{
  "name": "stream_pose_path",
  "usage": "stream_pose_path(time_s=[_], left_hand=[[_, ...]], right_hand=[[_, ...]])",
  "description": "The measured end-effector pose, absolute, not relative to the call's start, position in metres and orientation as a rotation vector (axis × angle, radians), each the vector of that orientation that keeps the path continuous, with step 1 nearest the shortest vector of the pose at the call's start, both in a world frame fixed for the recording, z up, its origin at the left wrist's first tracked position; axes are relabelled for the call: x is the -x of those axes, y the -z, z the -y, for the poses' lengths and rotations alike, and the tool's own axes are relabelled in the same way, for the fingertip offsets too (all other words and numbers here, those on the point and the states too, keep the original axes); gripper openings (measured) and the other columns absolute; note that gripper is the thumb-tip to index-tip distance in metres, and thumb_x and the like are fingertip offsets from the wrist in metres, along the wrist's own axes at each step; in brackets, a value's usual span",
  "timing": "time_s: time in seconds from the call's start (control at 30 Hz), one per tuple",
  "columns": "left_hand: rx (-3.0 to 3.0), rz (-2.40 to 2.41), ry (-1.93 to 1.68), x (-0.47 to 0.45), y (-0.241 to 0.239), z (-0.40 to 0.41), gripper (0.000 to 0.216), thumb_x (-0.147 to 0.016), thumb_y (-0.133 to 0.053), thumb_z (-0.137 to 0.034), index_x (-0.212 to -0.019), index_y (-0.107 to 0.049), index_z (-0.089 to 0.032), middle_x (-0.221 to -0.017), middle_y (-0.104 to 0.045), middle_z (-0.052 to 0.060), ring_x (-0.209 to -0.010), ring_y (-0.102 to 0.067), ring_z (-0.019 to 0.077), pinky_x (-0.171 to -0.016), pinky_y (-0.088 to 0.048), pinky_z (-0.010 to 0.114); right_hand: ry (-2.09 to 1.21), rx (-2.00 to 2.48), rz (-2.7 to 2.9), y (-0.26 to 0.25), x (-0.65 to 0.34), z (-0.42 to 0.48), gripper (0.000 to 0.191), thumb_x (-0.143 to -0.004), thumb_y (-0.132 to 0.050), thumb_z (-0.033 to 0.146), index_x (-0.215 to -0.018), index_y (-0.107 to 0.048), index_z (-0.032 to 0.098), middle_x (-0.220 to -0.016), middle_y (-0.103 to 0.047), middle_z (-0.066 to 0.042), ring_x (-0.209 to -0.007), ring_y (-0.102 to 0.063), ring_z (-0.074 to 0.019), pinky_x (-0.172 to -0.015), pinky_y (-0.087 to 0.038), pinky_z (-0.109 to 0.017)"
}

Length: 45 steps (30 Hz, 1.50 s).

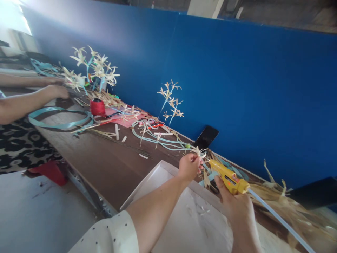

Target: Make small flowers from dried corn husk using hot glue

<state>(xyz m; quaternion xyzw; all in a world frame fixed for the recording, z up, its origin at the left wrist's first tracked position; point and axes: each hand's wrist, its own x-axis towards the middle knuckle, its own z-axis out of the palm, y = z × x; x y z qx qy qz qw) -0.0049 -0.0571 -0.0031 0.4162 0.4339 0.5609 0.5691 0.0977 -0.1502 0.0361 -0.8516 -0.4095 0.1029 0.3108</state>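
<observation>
My left hand (189, 165) is closed around a small cream-coloured flower (199, 151), whose thin petals stick out above the fingers. In my right hand (235, 203) is a yellow hot glue gun (226, 175), its nozzle pointing left and close to the flower. Whether the nozzle touches the flower, I cannot tell. A long whitish glue stick (280, 219) runs out of the gun's back end. Both hands are over the near edge of a shallow white tray (162, 164).
A black phone (206, 137) leans against the blue wall (250, 88). Pale blue ribbon (168, 143), a red thread spool (97, 106) and dried strips (302, 211) lie along the brown table (118, 168). Finished-looking flower stems (172, 102) stand behind. Another person's hands (56, 89) are at the left.
</observation>
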Motion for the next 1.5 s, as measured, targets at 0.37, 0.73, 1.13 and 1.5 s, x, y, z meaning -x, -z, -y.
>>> stream_pose_path(time_s=[0.37,0.73,1.13,1.5], left_hand=[[-0.975,-1.027,-1.314,0.005,0.004,0.057,0.015,-0.077,-0.053,-0.024,-0.071,-0.061,-0.013,-0.069,-0.065,0.003,-0.047,-0.054,0.0066,-0.041,-0.044,0.015],[-0.954,-1.028,-1.290,0.006,0.000,0.058,0.014,-0.078,-0.055,-0.023,-0.072,-0.061,-0.013,-0.069,-0.064,0.003,-0.049,-0.055,0.0070,-0.042,-0.043,0.016],[-0.926,-1.008,-1.289,0.005,-0.002,0.059,0.012,-0.078,-0.054,-0.021,-0.072,-0.060,-0.013,-0.068,-0.063,0.002,-0.050,-0.055,0.0069,-0.041,-0.043,0.014],[-0.930,-0.970,-1.310,0.002,0.004,0.056,0.014,-0.077,-0.057,-0.025,-0.070,-0.060,-0.013,-0.067,-0.062,0.002,-0.051,-0.054,0.0069,-0.041,-0.042,0.014]], right_hand=[[-0.323,2.201,1.101,-0.040,-0.095,0.153,0.046,-0.067,-0.056,0.064,-0.065,-0.061,0.018,-0.049,-0.056,-0.002,-0.052,-0.053,-0.0190,-0.053,-0.037,-0.028],[-0.400,2.109,1.115,-0.034,-0.099,0.151,0.045,-0.064,-0.060,0.062,-0.060,-0.060,0.017,-0.046,-0.053,-0.001,-0.047,-0.049,-0.0169,-0.048,-0.037,-0.026],[-0.475,2.064,1.094,-0.030,-0.102,0.149,0.046,-0.065,-0.059,0.062,-0.064,-0.060,0.016,-0.046,-0.050,0.001,-0.046,-0.045,-0.0138,-0.045,-0.034,-0.024],[-0.385,2.155,1.141,-0.034,-0.096,0.151,0.049,-0.066,-0.056,0.066,-0.048,-0.048,0.021,-0.041,-0.046,0.000,-0.044,-0.044,-0.0150,-0.046,-0.035,-0.026]])
